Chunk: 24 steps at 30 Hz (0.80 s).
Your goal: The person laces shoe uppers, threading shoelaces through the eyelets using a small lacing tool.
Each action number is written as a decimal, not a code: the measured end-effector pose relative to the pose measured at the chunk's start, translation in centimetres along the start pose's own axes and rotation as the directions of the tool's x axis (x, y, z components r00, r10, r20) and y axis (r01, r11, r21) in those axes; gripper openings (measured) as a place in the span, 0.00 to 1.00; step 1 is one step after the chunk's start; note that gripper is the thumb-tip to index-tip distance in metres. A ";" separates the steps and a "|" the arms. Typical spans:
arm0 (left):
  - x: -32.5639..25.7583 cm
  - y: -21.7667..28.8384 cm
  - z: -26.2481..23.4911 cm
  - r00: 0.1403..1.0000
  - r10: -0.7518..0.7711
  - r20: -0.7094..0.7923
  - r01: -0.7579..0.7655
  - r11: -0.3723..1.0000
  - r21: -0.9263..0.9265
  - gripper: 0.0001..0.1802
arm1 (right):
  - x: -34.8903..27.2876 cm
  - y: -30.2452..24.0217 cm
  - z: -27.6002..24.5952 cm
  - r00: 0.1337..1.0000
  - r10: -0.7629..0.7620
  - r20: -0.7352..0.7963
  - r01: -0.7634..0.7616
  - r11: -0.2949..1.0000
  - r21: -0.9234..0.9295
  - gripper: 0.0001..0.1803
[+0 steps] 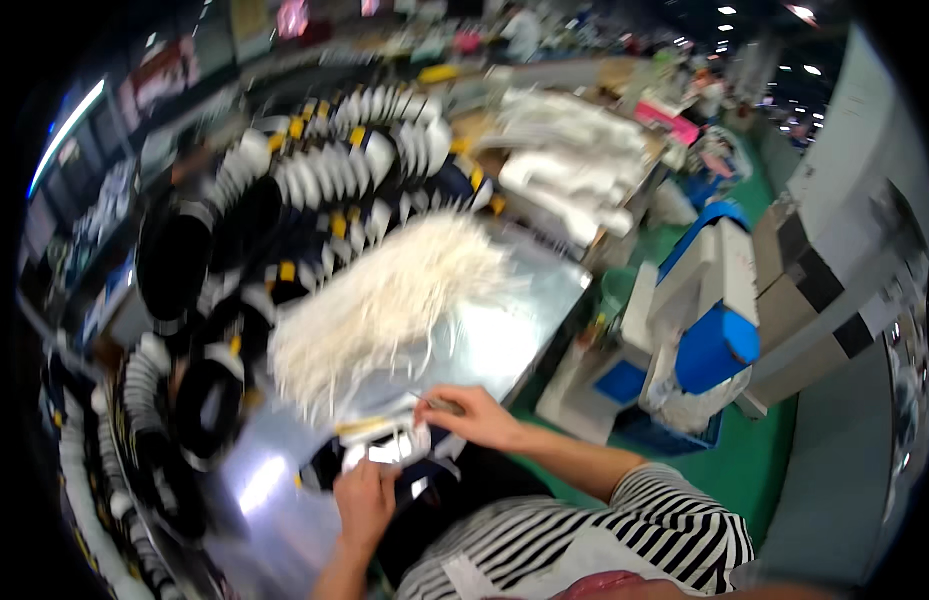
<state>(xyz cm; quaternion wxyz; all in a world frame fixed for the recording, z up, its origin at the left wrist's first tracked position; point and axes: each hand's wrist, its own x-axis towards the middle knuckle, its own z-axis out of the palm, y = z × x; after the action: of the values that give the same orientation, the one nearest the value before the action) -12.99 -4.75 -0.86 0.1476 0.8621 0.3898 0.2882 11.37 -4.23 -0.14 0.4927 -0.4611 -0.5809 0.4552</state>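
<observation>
My left hand (367, 492) is closed on the near edge of a white and dark piece (405, 447), which looks like a shoe upper though blur hides its details. Just above that piece is my right hand (475, 416), its fingers wrapped round a small tool (445, 405) with a brownish handle and a thin tip pointing left. A yellow strip (370, 425) shows at the piece's far side. Beyond both hands lies a big heap of cream-white laces (395, 290) on a shiny metal table (490, 345).
Rows of stacked white and dark pieces (330, 175) with yellow tags fill the table's far and left sides. White bundles (575, 150) lie at the back right. Right of the table stand a blue and white machine (720, 300) and a blue crate (685, 432) on the green floor.
</observation>
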 end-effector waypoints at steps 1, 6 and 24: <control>-0.3 -0.3 0.2 0.997 0.074 0.005 -0.074 0.997 0.039 0.07 | -0.7 0.5 1.5 1.000 -0.004 0.023 0.004 1.000 -0.022 0.08; 2.2 0.5 0.9 0.996 0.067 -0.057 -0.064 0.997 0.047 0.09 | 0.0 -1.4 2.0 0.991 0.102 -0.087 -0.100 0.994 0.035 0.08; 0.8 -1.4 1.9 0.962 0.223 -0.161 -0.211 0.974 0.087 0.06 | 2.3 -0.8 5.1 0.967 0.109 0.229 0.031 0.846 -0.532 0.12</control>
<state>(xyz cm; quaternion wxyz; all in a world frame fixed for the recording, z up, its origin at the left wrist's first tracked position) -12.22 -3.27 -2.72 0.0516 0.8766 0.3138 0.3613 6.06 -2.43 0.53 0.2592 -0.5300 -0.7319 0.3410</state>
